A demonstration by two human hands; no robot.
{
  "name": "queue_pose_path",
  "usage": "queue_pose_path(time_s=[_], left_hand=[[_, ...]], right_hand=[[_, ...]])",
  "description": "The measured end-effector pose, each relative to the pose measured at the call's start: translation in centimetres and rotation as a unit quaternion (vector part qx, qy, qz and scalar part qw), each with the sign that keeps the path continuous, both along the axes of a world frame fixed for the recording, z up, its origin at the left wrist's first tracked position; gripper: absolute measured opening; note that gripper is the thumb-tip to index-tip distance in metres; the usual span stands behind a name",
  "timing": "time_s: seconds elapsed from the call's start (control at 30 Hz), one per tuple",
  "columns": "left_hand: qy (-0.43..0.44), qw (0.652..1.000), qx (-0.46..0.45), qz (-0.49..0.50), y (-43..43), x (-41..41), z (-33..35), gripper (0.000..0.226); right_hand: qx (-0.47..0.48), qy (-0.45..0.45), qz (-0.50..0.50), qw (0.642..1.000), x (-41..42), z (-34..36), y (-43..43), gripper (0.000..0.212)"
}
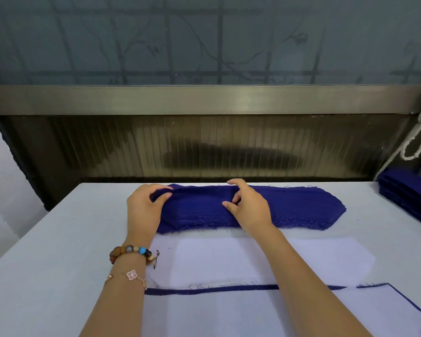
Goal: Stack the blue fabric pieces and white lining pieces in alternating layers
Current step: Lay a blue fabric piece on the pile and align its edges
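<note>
On the pale bench (58, 239), the left hand (145, 205) curls its fingers round the left end of the pile of dark blue frayed-edged fabric pieces (301, 205). The right hand (247, 206), just beside it, pinches a fold of the top layer, so the step looks like peeling off one blue piece. Behind the hands, under the forearms, lie a white rectangular lining piece (229, 261) and, nearer still, the layered stack (229, 312), white on top; the next move likely calls for freeing a single layer and laying it squarely on that white.
</note>
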State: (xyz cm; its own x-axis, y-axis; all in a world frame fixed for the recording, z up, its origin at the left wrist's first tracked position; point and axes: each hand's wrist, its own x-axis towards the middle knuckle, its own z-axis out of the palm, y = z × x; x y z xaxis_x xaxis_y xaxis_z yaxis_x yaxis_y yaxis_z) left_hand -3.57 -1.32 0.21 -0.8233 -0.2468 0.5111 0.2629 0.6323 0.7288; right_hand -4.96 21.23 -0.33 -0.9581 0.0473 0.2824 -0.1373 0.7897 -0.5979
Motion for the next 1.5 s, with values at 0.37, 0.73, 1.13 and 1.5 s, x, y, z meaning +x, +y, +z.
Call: queue_pose_path(time_s=[0.37, 0.73, 1.13, 1.5], left_hand=[[-0.002, 1.0, 0.016, -0.002, 0.1, -0.5, -0.7, 0.011], [-0.005, 1.0, 0.015, 0.014, 0.1, -1.0, -1.0, 0.009], [-0.019, 1.0, 0.003, 0.023, 0.3, -0.8, -0.8, 0.012], [-0.068, 0.995, 0.073, 0.013, 0.9, -0.7, -0.6, 0.046]], right_hand=[[-0.024, -0.173, 0.042, 0.984, -2.1, 2.5, 3.4, 0.045], [-0.097, -0.238, -0.069, 0.964, -1.4, 3.0, 11.5, 0.041], [-0.014, -0.145, -0.238, 0.96, 0.9, 1.6, 19.2, 0.033], [-0.135, -0.078, -0.304, 0.94, 1.8, -0.4, 20.6, 0.042]])
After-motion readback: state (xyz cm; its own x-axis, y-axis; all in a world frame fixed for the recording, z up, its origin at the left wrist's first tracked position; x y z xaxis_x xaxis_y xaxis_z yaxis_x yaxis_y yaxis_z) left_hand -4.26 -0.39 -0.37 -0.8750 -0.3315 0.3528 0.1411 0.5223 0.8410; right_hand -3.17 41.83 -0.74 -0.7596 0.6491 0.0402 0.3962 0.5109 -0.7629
